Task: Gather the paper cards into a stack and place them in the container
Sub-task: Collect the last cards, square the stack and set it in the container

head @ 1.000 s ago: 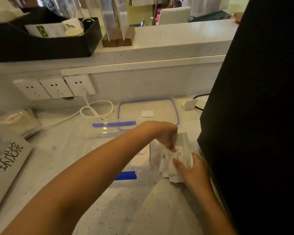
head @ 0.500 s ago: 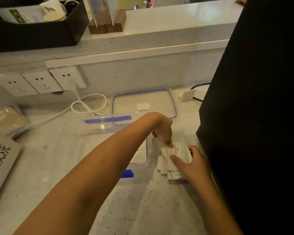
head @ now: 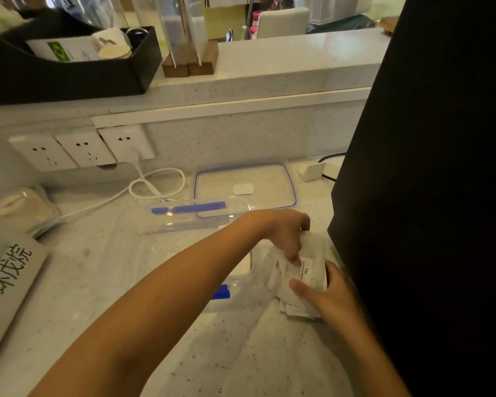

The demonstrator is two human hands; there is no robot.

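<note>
Gripping paper cards (head: 305, 277) with both hands, speckled counter (head: 98, 282), clear container (head: 184, 224) beside.

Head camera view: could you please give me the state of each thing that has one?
Clear plastic container: open, lid off.
Clear blue-rimmed lid: flat on the counter behind.
White paper cards: outside the container, between both hands.
Left hand: fingers on the cards.
Right hand: pressing the cards.
White plug: in the socket.

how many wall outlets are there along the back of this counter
3, side by side on the wall under the ledge: the left outlet, the middle outlet, and the right outlet, which has a white plug in it. More could be hidden behind the black panel.
</note>
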